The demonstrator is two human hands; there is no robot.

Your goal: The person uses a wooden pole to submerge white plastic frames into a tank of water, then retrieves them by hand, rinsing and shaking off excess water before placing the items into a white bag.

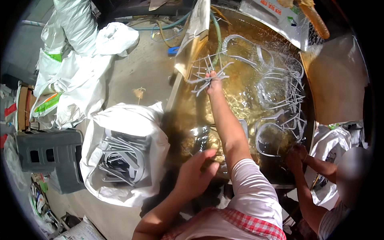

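White frames point(206, 74) gripped by right hand point(215, 85), left hand point(196, 172) apart

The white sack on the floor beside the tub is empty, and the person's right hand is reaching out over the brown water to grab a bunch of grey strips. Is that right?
Not quite. The head view shows the white sack is not empty: it holds a pile of grey bent strips. The rest stands: it sits on the floor beside the tub, and the right hand reaches out over the brown water, gripping a bunch of grey strips.
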